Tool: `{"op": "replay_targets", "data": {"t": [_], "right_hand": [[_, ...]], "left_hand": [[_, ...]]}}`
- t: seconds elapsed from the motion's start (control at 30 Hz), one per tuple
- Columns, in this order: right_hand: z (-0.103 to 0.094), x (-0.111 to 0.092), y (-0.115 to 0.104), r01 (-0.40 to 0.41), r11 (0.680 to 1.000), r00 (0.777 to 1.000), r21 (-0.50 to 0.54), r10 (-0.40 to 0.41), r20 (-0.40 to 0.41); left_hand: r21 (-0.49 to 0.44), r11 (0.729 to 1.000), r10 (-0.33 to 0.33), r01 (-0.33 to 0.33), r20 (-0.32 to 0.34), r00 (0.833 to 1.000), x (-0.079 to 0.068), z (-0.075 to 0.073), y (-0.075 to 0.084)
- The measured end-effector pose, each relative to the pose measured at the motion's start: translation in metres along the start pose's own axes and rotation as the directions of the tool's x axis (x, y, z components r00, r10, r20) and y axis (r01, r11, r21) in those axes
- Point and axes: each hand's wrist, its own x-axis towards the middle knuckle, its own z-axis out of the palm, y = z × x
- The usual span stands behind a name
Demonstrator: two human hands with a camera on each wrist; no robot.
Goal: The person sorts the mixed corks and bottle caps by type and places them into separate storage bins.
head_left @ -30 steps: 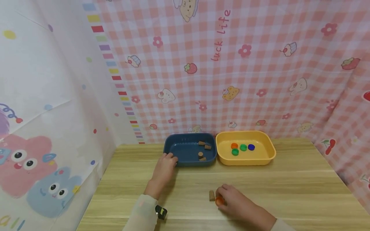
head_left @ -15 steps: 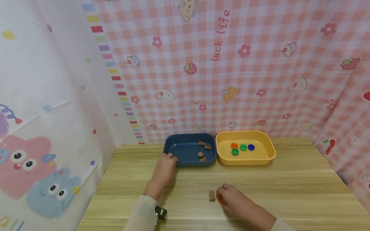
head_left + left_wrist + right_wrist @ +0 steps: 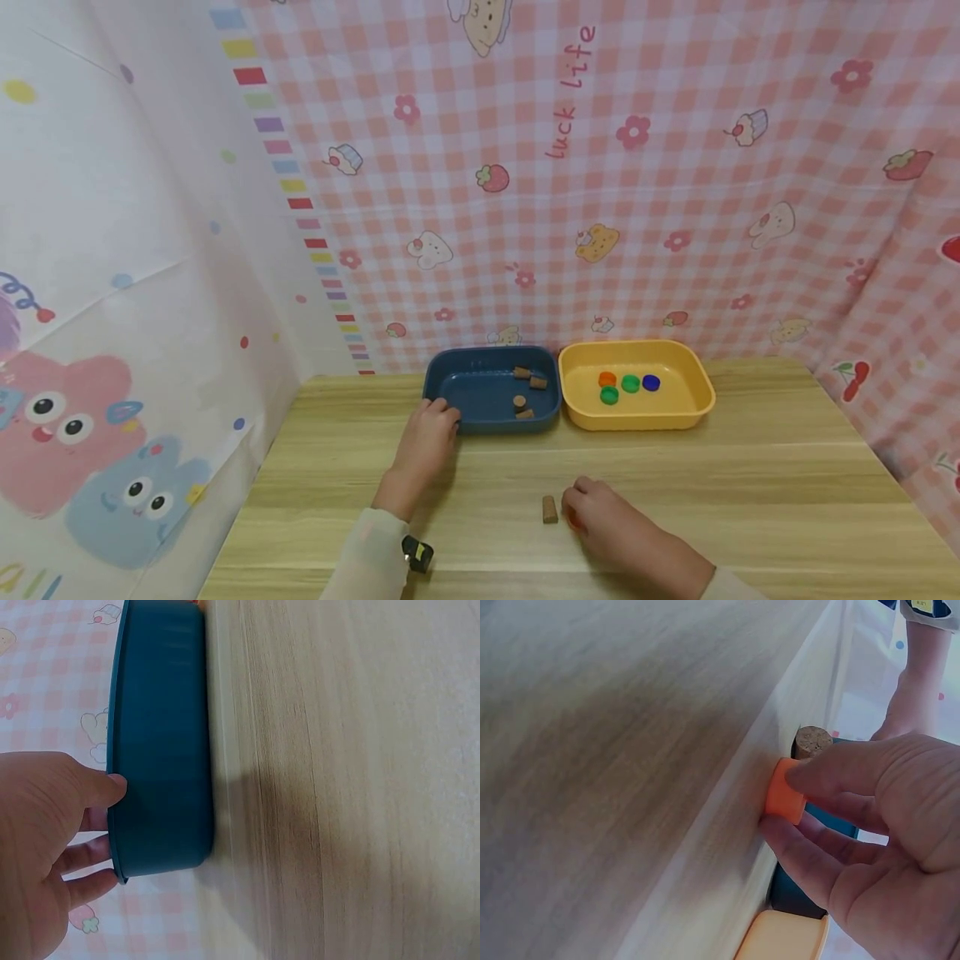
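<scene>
My left hand point(image 3: 427, 437) holds the near left corner of the blue tray point(image 3: 480, 425); in the left wrist view its thumb lies outside the rim, fingers behind it. With thumb and fingers, my right hand point(image 3: 900, 825) pinches an orange bottle cap point(image 3: 784, 796) at the table surface. In the head view that hand point(image 3: 611, 525) covers most of the cap. Just left of it a cork point(image 3: 550, 509) stands on the table, apart from the fingers. Several corks point(image 3: 520, 402) lie at the right side inside the blue tray.
A yellow tray point(image 3: 637, 422) stands against the blue tray's right side, holding several caps: orange point(image 3: 607, 379), green point(image 3: 630, 383) and blue point(image 3: 651, 382). Behind both trays hangs a pink checked cloth point(image 3: 465, 275). A black device point(image 3: 417, 554) sits at the left wrist.
The orange cap has shifted slightly right, away from the cork, and turned so its hollow no longer faces the head camera. The left hand and trays have stayed in place.
</scene>
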Motion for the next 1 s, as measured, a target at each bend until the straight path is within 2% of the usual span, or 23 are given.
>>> {"op": "replay_targets", "data": {"t": [0.3,0.53,0.7,0.87,1.0], "right_hand": [[-0.001,0.001,0.0,0.008,1.0,1.0,0.001,-0.008,-0.003],[-0.008,0.003,0.004,-0.031,0.999,1.0,0.033,0.031,-0.002],[-0.021,0.006,0.009,-0.035,0.999,0.999,0.017,0.035,-0.03],[-0.038,0.01,0.016,0.012,0.997,0.995,-0.071,-0.019,-0.102],[-0.052,0.014,0.022,-0.007,0.994,0.991,-0.106,-0.008,-0.134]], "left_hand": [[0.0,1.0,0.008,-0.008,-0.016,1.0,-0.001,0.0,-0.001],[0.01,1.0,0.011,-0.011,-0.018,1.0,-0.001,-0.001,0.0],[0.009,1.0,0.009,-0.009,-0.014,1.0,-0.002,-0.003,0.0],[0.017,1.0,0.017,-0.017,-0.016,1.0,-0.001,-0.004,0.0],[0.021,1.0,0.017,-0.017,-0.01,1.0,0.0,-0.003,0.0]]}}
